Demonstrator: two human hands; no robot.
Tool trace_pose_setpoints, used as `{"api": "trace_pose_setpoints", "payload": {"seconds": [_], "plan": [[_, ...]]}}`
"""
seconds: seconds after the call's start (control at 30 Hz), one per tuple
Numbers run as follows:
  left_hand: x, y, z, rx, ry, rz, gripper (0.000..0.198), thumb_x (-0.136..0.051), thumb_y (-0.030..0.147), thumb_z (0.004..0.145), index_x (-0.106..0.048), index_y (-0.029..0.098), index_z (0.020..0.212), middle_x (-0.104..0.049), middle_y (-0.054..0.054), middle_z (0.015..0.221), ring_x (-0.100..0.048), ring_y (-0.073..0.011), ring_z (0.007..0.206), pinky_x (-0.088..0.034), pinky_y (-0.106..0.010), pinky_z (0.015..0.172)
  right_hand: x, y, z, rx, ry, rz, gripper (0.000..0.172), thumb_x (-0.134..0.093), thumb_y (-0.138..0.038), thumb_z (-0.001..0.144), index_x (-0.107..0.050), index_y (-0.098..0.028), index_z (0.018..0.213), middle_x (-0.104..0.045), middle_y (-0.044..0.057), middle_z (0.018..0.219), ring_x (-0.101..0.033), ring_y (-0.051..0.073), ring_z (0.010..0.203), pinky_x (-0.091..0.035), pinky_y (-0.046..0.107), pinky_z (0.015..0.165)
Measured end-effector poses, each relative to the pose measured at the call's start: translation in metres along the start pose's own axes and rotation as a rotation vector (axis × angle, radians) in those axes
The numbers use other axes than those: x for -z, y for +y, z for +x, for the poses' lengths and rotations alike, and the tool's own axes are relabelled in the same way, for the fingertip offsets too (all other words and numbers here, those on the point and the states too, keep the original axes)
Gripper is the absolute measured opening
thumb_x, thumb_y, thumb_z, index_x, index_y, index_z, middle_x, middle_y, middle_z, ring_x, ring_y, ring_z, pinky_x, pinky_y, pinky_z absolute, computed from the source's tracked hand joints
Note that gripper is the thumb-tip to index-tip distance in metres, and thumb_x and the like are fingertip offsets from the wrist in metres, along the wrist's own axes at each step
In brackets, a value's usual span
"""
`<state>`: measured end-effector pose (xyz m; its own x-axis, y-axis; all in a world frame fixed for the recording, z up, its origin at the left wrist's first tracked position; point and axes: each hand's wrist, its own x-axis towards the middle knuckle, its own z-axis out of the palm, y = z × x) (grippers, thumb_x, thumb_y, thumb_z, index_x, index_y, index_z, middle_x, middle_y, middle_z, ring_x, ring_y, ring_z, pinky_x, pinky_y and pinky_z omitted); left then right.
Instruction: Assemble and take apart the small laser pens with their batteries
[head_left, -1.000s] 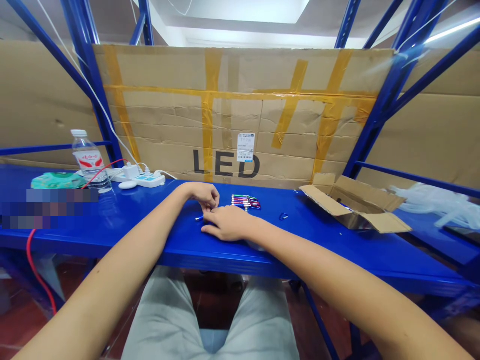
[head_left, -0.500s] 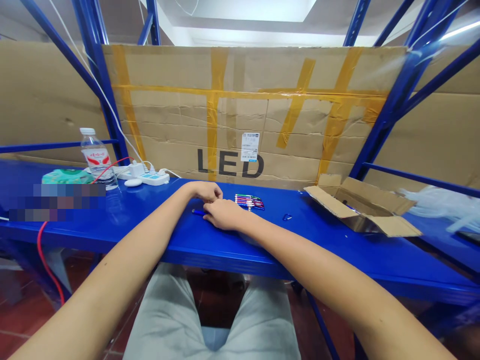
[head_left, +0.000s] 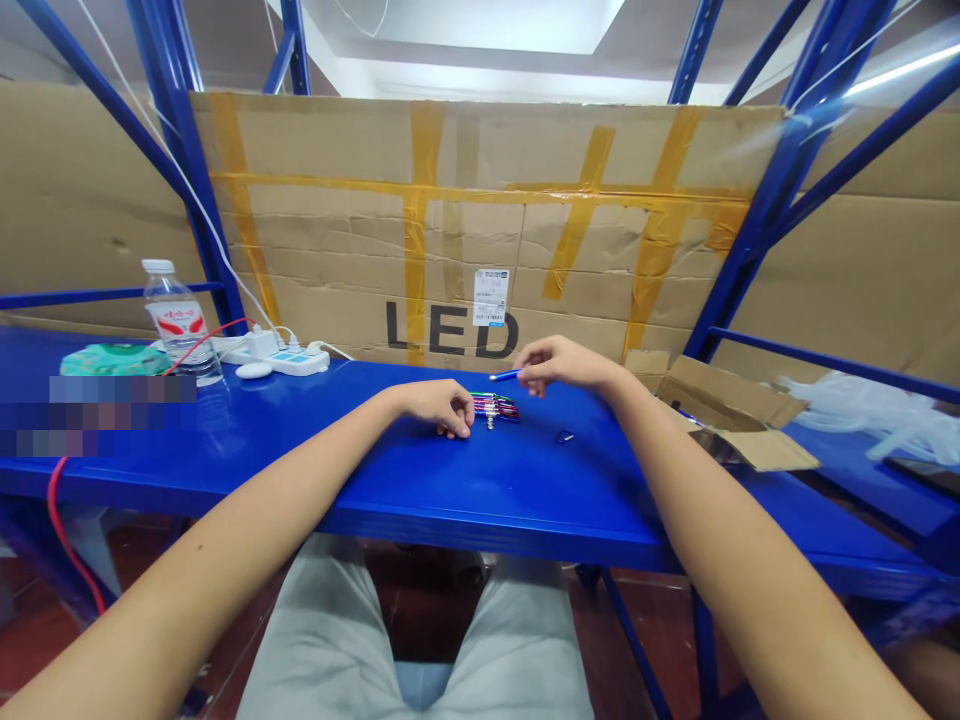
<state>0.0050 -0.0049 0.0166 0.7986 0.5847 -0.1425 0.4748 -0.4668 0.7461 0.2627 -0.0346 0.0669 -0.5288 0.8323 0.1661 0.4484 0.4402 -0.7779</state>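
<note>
My right hand [head_left: 551,365] is raised above the table and pinches a slim blue pen-like tube [head_left: 504,376] with a silvery tip, held roughly level and pointing left. My left hand [head_left: 442,408] rests low over the table, fingers curled in; whatever they hold, if anything, is hidden. Just right of it lies a row of several similar slim tubes [head_left: 487,404] in green, red and blue, partly covered by its fingers. Small silvery pieces [head_left: 490,423] sit at the row's near side. A blue carabiner clip [head_left: 564,437] lies apart to the right.
An opened cardboard box [head_left: 739,400] stands at the right, flaps out. Toward the left are a water bottle [head_left: 180,325], a green packet [head_left: 112,360] and a white power strip [head_left: 296,358] with cables. A large cardboard panel [head_left: 337,240] backs the blue table [head_left: 450,490].
My hands have come apart. The right hand has lifted away to the right with the blue tube, which lay between both hands before. My left hand has shifted slightly right, beside the row.
</note>
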Motion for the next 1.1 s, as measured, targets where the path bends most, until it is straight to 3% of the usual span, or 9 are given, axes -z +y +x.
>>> {"api": "trace_pose_setpoints", "payload": {"seconds": [0.1, 0.27, 0.33, 0.43, 0.57, 0.73, 1.1], "plan": [[-0.012, 0.005, 0.006, -0.083, 0.011, 0.007, 0.021, -0.077, 0.033, 0.068, -0.07, 0.017, 0.08, -0.068, -0.003, 0.068, -0.062, -0.0152, 0.06, -0.045, -0.026, 0.056, 0.014, 0.022, -0.013, -0.038, 0.156, 0.071, 0.027, -0.075, -0.032, 0.067, -0.066, -0.013, 0.084, -0.06, -0.001, 0.057, -0.055, 0.011, 0.05, -0.045, 0.027, 0.051], [-0.024, 0.006, 0.014, -0.219, 0.364, 0.33, 0.017, -0.061, 0.029, 0.08, -0.074, 0.018, 0.082, -0.069, -0.003, 0.071, -0.06, -0.0149, 0.065, -0.042, -0.025, 0.064, 0.01, 0.036, -0.012, -0.047, 0.194, 0.009, 0.021, -0.071, -0.028, 0.068, -0.067, -0.013, 0.082, -0.057, -0.002, 0.055, -0.051, 0.01, 0.047, -0.041, 0.025, 0.048], [-0.028, 0.005, 0.016, -0.247, 0.421, 0.452, 0.018, -0.059, 0.025, 0.081, -0.075, 0.019, 0.085, -0.071, -0.004, 0.078, -0.062, -0.0166, 0.072, -0.042, -0.025, 0.069, 0.002, 0.034, -0.007, -0.056, 0.148, -0.071, 0.019, -0.069, -0.027, 0.069, -0.067, -0.013, 0.081, -0.059, -0.001, 0.057, -0.051, 0.01, 0.048, -0.042, 0.025, 0.048], [-0.033, 0.005, 0.016, -0.229, 0.397, 0.535, 0.023, -0.055, 0.024, 0.084, -0.075, 0.02, 0.094, -0.073, -0.004, 0.087, -0.063, -0.017, 0.076, -0.041, -0.024, 0.071, -0.013, 0.03, 0.0, -0.046, 0.056, -0.15, 0.016, -0.066, -0.024, 0.07, -0.067, -0.013, 0.082, -0.062, 0.0, 0.061, -0.055, 0.011, 0.052, -0.044, 0.024, 0.049], [-0.036, 0.009, 0.014, -0.165, 0.35, 0.619, 0.024, -0.052, 0.024, 0.085, -0.074, 0.018, 0.093, -0.072, -0.004, 0.08, -0.059, -0.0155, 0.068, -0.038, -0.024, 0.064, -0.026, 0.031, 0.005, -0.043, -0.026, -0.191, 0.013, -0.064, -0.023, 0.07, -0.065, -0.015, 0.081, -0.065, 0.0, 0.064, -0.057, 0.011, 0.053, -0.046, 0.023, 0.051], [-0.037, 0.013, 0.013, -0.144, 0.306, 0.612, 0.022, -0.052, 0.02, 0.083, -0.073, 0.017, 0.088, -0.069, -0.003, 0.073, -0.057, -0.0138, 0.063, -0.036, -0.024, 0.06, -0.028, 0.037, 0.005, -0.059, -0.05, -0.234, 0.014, -0.062, -0.024, 0.071, -0.064, -0.016, 0.081, -0.064, 0.0, 0.064, -0.058, 0.012, 0.055, -0.047, 0.024, 0.05], [-0.028, 0.004, 0.013, -0.136, 0.265, 0.508, 0.027, -0.057, 0.019, 0.079, -0.072, 0.017, 0.101, -0.072, -0.003, 0.084, -0.063, -0.0153, 0.072, -0.043, -0.023, 0.067, -0.033, 0.034, 0.001, -0.061, -0.133, -0.25, 0.017, -0.058, -0.016, 0.065, -0.06, -0.017, 0.081, -0.057, -0.005, 0.061, -0.053, 0.01, 0.05, -0.043, 0.023, 0.048]]}}
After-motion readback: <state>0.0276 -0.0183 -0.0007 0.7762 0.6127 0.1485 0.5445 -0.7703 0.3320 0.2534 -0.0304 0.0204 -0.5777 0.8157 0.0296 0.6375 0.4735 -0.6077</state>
